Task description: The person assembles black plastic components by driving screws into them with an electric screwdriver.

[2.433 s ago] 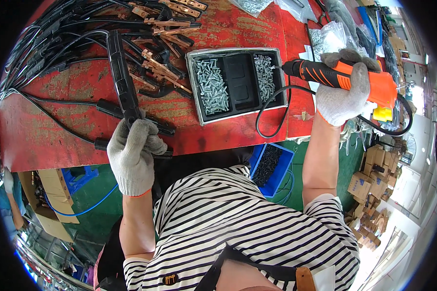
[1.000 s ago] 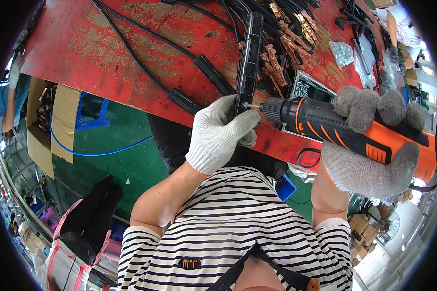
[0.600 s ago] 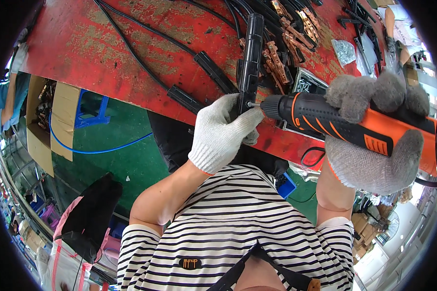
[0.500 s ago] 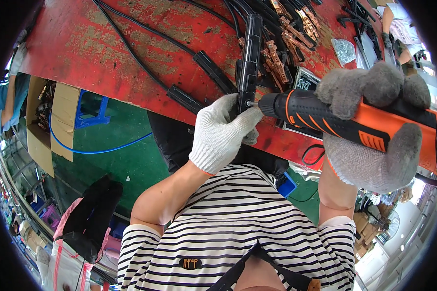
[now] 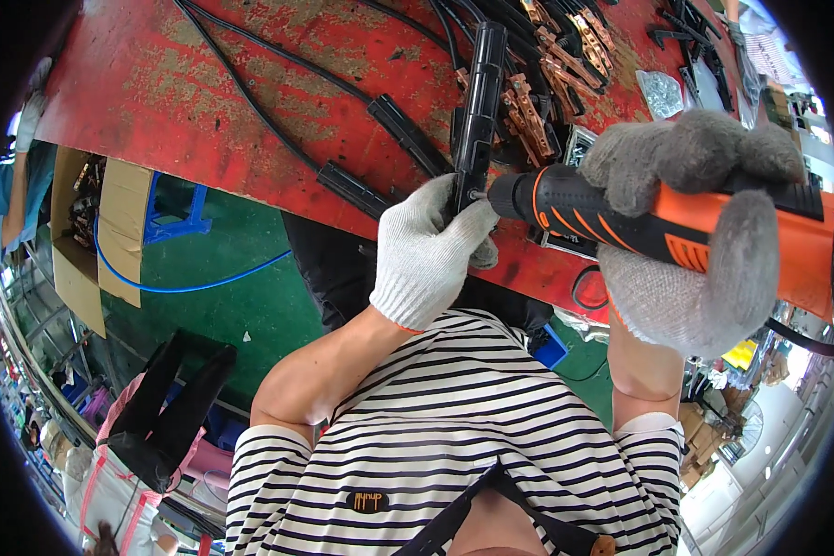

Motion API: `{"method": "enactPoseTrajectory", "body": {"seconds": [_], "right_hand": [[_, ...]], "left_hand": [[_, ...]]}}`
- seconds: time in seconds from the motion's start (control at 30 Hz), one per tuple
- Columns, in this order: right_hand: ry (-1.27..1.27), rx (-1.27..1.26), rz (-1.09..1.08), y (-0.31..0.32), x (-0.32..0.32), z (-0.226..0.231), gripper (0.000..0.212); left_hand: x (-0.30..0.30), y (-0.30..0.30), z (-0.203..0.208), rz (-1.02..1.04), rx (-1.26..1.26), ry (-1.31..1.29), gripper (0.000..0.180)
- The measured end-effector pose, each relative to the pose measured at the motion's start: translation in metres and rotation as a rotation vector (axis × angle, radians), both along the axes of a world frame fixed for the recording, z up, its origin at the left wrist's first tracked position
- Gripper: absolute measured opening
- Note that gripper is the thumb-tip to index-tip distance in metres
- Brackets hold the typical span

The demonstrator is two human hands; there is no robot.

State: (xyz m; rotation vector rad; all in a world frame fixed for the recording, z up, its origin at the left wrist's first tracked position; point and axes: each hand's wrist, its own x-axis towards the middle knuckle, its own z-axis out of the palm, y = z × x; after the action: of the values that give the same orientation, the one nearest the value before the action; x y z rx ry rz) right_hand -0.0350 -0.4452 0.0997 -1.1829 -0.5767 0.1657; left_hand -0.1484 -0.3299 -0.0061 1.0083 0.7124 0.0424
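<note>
In a white knit glove, my left hand [image 5: 435, 239] is closed around the near end of a black plastic handle [image 5: 482, 102] with a cable, holding it over the table's front edge. A grey-palmed glove covers my right hand [image 5: 690, 241], whose fingers wrap an orange and black electric screwdriver [image 5: 612, 218]. The tool lies level, its nose pointing left. Its bit meets the side of the handle at a small screw, just beside my left thumb and fingertips. Two more black handles, one of them a cabled handle [image 5: 352, 188], lie to the left of my left hand.
The worn red table [image 5: 278, 102] spans the front. Copper-coloured clamp parts [image 5: 528, 116] and black cables are heaped beyond my hands. A tray of screws [image 5: 579, 148] sits partly behind the tool. An open cardboard box [image 5: 120, 222] and a blue stool [image 5: 176, 211] stand at left. Other people are nearby.
The screwdriver and my right hand have shifted slightly left and nearer the handle, with the bit's visible length shorter. My left hand keeps its hold. The person at lower left has moved.
</note>
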Motion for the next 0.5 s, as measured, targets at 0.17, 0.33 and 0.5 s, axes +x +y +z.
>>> {"method": "enactPoseTrajectory", "body": {"seconds": [0.17, 0.33, 0.5], "right_hand": [[-0.01, 0.031, -0.008, -0.023, 0.012, 0.003, 0.042], [-0.043, 0.044, -0.055, -0.089, 0.048, 0.01, 0.041], [-0.091, 0.007, -0.128, -0.096, 0.058, 0.011, 0.041]], "left_hand": [[0.005, 0.001, 0.008, -0.012, 0.018, 0.037, 0.02], [0.006, 0.003, 0.011, -0.035, -0.109, 0.004, 0.022], [0.012, 0.015, 0.012, -0.08, -0.424, 0.103, 0.019]]}}
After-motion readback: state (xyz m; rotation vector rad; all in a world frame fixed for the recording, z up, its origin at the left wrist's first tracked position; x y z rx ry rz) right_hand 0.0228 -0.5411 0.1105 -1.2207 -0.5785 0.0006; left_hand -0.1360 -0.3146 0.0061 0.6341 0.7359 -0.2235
